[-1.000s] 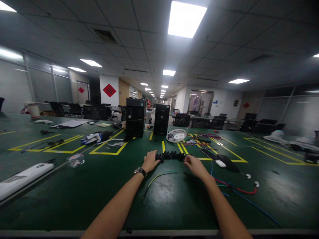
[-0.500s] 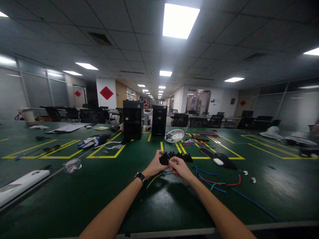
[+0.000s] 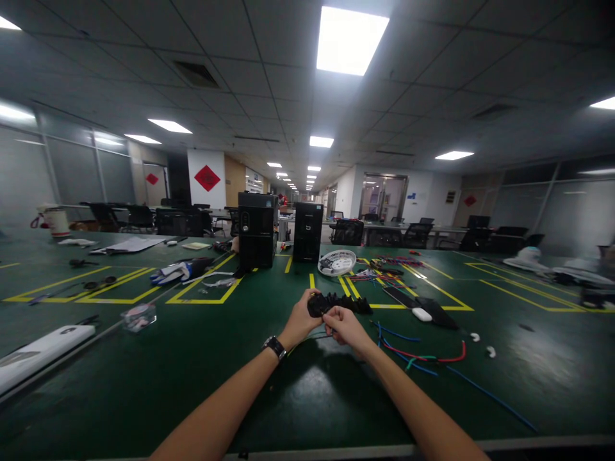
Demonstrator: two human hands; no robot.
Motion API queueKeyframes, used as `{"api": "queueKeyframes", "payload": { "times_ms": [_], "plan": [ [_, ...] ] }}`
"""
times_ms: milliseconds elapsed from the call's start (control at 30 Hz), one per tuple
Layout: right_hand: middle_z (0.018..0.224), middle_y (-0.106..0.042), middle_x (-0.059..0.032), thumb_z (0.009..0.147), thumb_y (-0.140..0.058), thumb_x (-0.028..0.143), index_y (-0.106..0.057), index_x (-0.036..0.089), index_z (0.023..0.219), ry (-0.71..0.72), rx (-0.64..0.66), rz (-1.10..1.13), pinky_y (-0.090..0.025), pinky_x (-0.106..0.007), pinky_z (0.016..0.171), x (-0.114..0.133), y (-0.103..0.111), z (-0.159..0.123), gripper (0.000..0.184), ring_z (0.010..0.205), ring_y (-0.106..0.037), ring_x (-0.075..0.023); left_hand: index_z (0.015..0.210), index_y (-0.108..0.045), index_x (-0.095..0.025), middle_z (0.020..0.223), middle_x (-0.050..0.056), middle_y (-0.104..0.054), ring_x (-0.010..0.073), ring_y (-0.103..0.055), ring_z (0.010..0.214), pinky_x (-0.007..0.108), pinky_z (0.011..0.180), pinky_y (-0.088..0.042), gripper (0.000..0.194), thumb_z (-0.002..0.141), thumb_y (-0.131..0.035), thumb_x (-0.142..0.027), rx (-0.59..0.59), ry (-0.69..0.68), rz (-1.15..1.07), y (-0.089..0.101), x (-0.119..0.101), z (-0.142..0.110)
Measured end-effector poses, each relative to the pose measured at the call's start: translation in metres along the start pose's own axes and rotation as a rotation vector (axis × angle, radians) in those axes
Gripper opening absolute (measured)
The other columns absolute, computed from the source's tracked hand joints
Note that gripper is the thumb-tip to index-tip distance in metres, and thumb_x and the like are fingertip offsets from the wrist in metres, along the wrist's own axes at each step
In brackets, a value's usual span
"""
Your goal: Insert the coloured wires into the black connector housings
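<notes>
My left hand (image 3: 298, 323) is closed around a small black block-like part (image 3: 316, 306) above the table; its exact kind is too dark to tell. Close against the part's lower right side, my right hand (image 3: 346, 325) has thumb and finger pinched together. Whatever is in that pinch is too small to make out. Thin wires (image 3: 313, 337) run just below the hands, partly hidden by them. Right behind my fingers lies a row of black pieces (image 3: 348, 302), partly covered by my hands.
Blue, red and green wires (image 3: 423, 355) lie to the right, near a white case (image 3: 421, 314) and earbuds (image 3: 490, 352). Farther back stand two black computer towers (image 3: 257, 230) and a white basket (image 3: 337, 262). A clear plastic packet (image 3: 139, 317) lies left.
The black part has turned a little in my left hand, showing a different face. My right hand has shifted slightly left and down against it. The yellow-green wire shows less.
</notes>
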State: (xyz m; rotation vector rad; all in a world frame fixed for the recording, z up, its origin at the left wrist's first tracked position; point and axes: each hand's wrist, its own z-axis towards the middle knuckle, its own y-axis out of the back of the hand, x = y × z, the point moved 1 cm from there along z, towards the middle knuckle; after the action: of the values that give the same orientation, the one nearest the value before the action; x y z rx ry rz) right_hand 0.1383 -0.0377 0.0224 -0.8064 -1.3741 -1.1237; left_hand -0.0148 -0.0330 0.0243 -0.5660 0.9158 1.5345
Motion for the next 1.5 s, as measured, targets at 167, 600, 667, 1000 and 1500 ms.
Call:
{"api": "queueKeyframes", "payload": {
  "times_ms": [167, 600, 667, 1000, 1500],
  "plan": [
    [0.054, -0.056, 0.0064, 0.074, -0.061, 0.05, -0.047, 0.019, 0.085, -0.029, 0.019, -0.017, -0.019, -0.016, 0.032, -0.001, 0.001, 0.001, 0.036, 0.033, -0.034, -0.0041, 0.111, -0.052, -0.021, 0.101, 0.003, -0.06, 0.0187, -0.058, 0.091, 0.028, 0.081, -0.043, 0.049, 0.065, -0.066, -0.013, -0.028, -0.067, 0.123, 0.001, -0.003, 0.0],
    [0.054, -0.055, 0.0072, 0.076, -0.062, 0.046, -0.045, 0.019, 0.097, -0.05, 0.005, 0.014, -0.017, -0.016, 0.033, 0.002, 0.0, 0.0, 0.038, 0.033, -0.033, -0.004, 0.114, -0.051, -0.021, 0.105, 0.002, -0.06, 0.0176, -0.058, 0.095, 0.029, 0.085, -0.043, 0.051, 0.066, -0.064, -0.012, -0.057, -0.114, 0.14, -0.001, 0.0, -0.001],
    [0.053, -0.055, 0.0073, 0.077, -0.061, 0.045, -0.045, 0.019, 0.099, -0.053, 0.016, 0.021, -0.016, -0.016, 0.033, 0.003, 0.0, -0.001, 0.038, 0.032, -0.033, -0.0041, 0.114, -0.051, -0.021, 0.106, 0.003, -0.059, 0.0178, -0.058, 0.096, 0.029, 0.086, -0.043, 0.052, 0.065, -0.064, -0.011, -0.072, -0.122, 0.135, -0.002, 0.002, -0.001],
    [0.053, -0.055, 0.008, 0.079, -0.063, 0.044, -0.04, 0.02, 0.108, -0.087, -0.042, 0.05, -0.017, -0.015, 0.034, 0.002, -0.001, -0.002, 0.044, 0.032, -0.034, -0.0044, 0.116, -0.05, -0.021, 0.109, 0.005, -0.059, 0.0192, -0.058, 0.098, 0.032, 0.088, -0.044, 0.052, 0.067, -0.063, -0.01, -0.088, -0.121, 0.138, -0.003, 0.003, -0.003],
    [0.05, -0.052, 0.0084, 0.075, -0.066, 0.046, -0.041, 0.017, 0.123, 0.0, -0.075, 0.096, -0.017, -0.016, 0.033, 0.003, 0.005, 0.004, 0.061, 0.032, -0.032, -0.0045, 0.115, -0.05, -0.02, 0.112, 0.007, -0.059, 0.0201, -0.057, 0.102, 0.035, 0.09, -0.044, 0.05, 0.068, -0.062, -0.008, -0.054, -0.137, 0.127, -0.009, 0.004, -0.003]
  ]
}}
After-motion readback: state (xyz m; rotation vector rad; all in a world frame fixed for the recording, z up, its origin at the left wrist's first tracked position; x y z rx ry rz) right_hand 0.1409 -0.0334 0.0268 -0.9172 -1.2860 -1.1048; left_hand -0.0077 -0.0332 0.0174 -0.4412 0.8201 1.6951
